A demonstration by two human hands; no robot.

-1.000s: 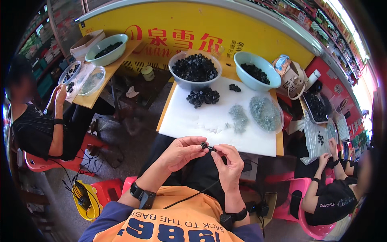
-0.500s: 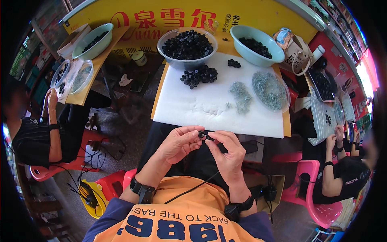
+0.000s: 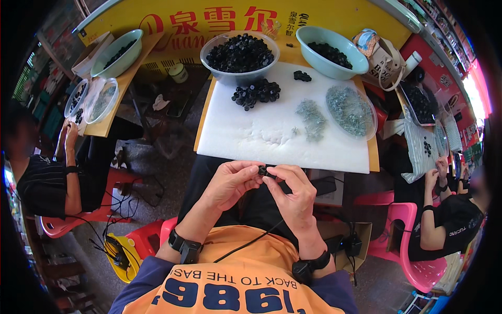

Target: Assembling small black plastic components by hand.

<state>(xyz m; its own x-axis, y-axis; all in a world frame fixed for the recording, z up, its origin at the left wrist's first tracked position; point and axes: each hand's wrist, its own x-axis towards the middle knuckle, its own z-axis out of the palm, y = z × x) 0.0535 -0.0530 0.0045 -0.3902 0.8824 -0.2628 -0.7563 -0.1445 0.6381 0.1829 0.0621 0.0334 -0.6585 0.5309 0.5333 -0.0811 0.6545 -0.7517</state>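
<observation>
Just off the table's near edge, my left hand point(image 3: 234, 184) and my right hand point(image 3: 292, 194) meet over my lap. Between their thumbs and fingertips is a small round black part point(image 3: 262, 170), pinched from both sides. Its finer detail is too small to make out. Beyond them, a white foam sheet point(image 3: 235, 141) covers the table. On it lie a heap of similar black parts point(image 3: 256, 94), a smaller black cluster point(image 3: 301, 76) and a loose pile of small clear pieces point(image 3: 312, 120). A round clear tray point(image 3: 372, 121) at the right holds more clear pieces.
At the table's back stand a clear bowl point(image 3: 238, 77) heaped with black parts and a pale green basin point(image 3: 340, 71) of them. A cloth bag point(image 3: 386, 65) sits to their right. People work at side tables left and right. A pink chair point(image 3: 405, 246) stands at right.
The right fingers have closed in a little around the black part, and its angle looks slightly different. The view has shifted slightly. The heaps on the foam look the same.
</observation>
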